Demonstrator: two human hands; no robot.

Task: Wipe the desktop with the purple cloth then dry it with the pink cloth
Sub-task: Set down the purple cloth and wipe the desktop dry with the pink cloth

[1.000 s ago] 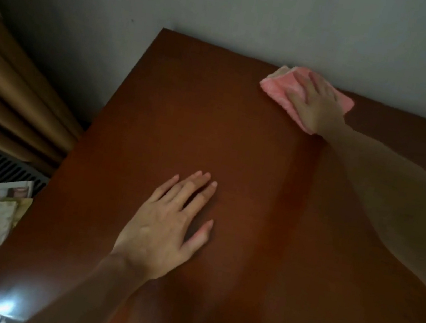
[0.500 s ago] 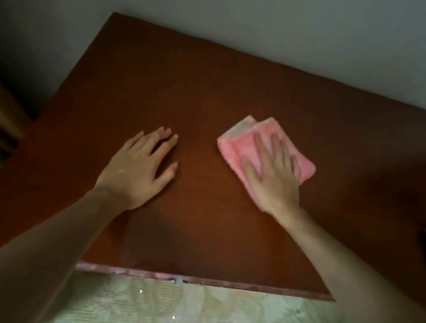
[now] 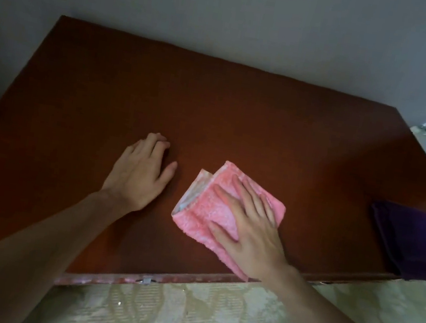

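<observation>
Pink cloth (image 3: 222,212) lies under my flat right hand (image 3: 251,230) at lower middle; purple cloth (image 3: 415,241) sits aside right, so I think I'm drying now

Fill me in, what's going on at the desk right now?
A person is on the drying step. The right hand presses flat on the folded pink cloth near the front edge of the brown desktop. The left hand rests on the bare wood beside it, apart from the cloth. The purple cloth lies set aside at the desktop's right end, with no hand on it.
</observation>
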